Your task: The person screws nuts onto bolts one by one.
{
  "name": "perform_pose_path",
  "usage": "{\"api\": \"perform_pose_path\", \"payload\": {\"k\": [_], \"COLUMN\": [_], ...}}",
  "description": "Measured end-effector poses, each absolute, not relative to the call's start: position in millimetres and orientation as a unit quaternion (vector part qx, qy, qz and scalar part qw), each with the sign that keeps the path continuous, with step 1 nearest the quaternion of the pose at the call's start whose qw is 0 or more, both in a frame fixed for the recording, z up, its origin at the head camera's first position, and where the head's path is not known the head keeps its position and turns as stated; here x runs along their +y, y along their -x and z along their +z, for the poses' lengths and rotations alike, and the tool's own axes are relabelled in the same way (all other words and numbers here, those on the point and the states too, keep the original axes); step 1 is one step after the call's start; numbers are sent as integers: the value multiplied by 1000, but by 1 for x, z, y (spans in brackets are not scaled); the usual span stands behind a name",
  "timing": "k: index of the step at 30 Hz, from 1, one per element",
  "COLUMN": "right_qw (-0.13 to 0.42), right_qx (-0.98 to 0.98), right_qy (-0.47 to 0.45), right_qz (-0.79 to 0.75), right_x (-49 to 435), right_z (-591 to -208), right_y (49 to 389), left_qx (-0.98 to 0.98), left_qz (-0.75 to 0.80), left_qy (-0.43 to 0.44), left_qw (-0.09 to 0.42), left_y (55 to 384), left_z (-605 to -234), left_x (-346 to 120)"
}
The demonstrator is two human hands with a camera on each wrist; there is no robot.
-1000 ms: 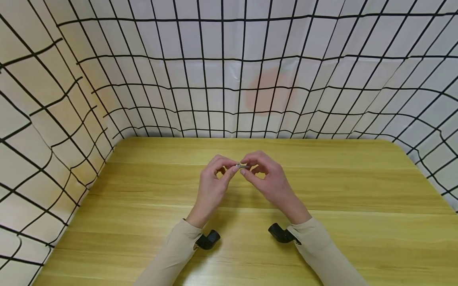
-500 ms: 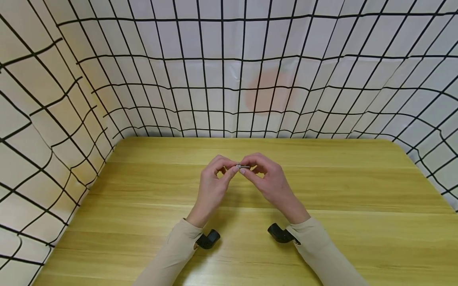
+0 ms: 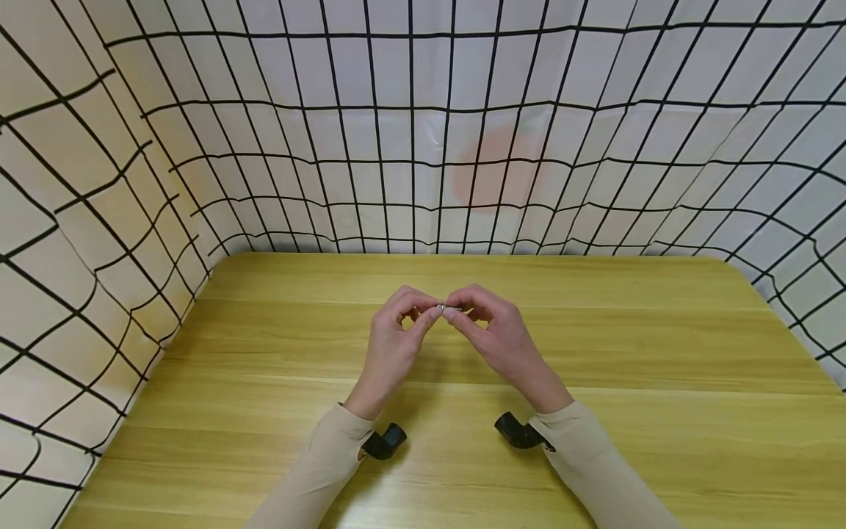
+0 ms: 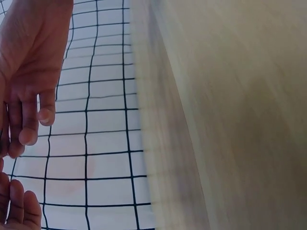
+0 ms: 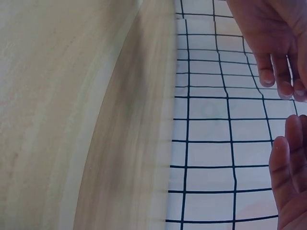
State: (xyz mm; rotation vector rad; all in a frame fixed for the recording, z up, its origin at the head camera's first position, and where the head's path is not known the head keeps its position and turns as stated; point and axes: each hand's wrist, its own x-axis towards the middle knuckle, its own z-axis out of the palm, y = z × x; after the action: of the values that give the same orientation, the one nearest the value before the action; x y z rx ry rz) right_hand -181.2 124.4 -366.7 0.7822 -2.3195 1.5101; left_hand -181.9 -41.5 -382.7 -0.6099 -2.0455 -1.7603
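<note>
A small, slim metal bolt (image 3: 441,307) is held level between both hands above the middle of the table, its shank pointing right. My left hand (image 3: 395,330) pinches its left end between thumb and index finger. From the other side, my right hand (image 3: 497,330) pinches it with thumb and index finger, the fingertips of the two hands almost meeting. Fingers cover much of the bolt, so its head and any nut cannot be made out. Both wrist views show the other fingers loosely bent, with the bolt outside the picture.
The wooden table (image 3: 264,411) spreads under both forearms. A white wall with black grid lines (image 3: 396,132) rises behind its far edge and along the sides. Black wrist devices (image 3: 385,442) stick out from the beige sleeves (image 3: 588,448).
My right thumb and index finger, a little apart a second ago, have closed on the bolt and shifted slightly left. The left hand stays put.
</note>
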Motion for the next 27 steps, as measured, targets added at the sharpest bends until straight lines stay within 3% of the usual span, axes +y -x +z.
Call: {"api": "perform_pose_path", "payload": {"k": [14, 27], "right_qw": [135, 112], "right_qx": [-801, -800], "right_qy": [-257, -231], "right_qz": [524, 542], "right_x": [137, 136], "right_z": [-388, -395], "right_y": [200, 201], "left_qx": [-727, -751], "left_qz": [-624, -608], "left_qy": [203, 188], "left_qw": [204, 178], "left_y": [197, 197], "left_z": [-405, -406], "left_x": [-43, -47]}}
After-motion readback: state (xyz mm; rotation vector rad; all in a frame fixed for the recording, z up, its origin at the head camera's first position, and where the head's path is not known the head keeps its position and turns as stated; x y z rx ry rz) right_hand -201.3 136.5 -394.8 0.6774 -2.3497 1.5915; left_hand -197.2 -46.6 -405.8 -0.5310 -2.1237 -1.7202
